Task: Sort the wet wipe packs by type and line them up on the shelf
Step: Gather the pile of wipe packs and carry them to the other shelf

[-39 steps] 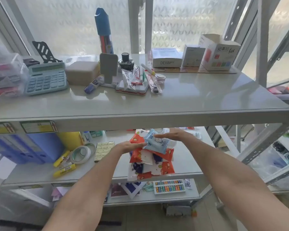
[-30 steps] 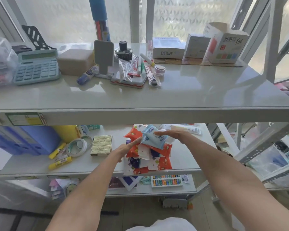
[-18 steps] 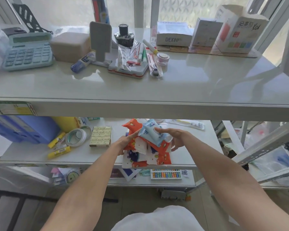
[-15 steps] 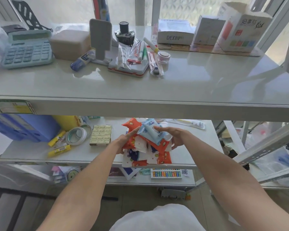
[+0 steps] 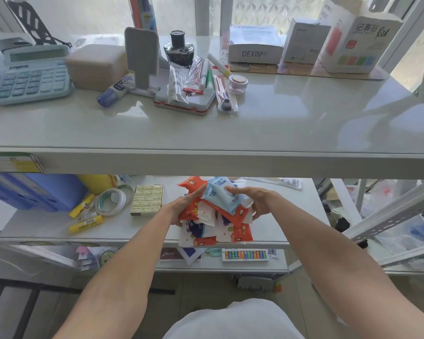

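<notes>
A heap of wet wipe packs lies on the middle shelf, near its front edge. Orange packs and white-and-navy packs are mixed in it, and a light blue pack lies on top. My left hand presses flat against the heap's left side. On the right side, my right hand cups the heap, its fingers reaching over the light blue pack. Both hands clasp the heap between them. The lower packs are partly hidden.
Left of the heap on the middle shelf lie a block of erasers, tape rolls, yellow glue sticks and blue folders. The upper shelf carries a calculator, an ink bottle, pens and boxes. An abacus lies on the lowest shelf.
The camera has tilted down and come closer. Both hands have closed in on the heap's sides, and the right hand has slid from above the blue pack down its right side.
</notes>
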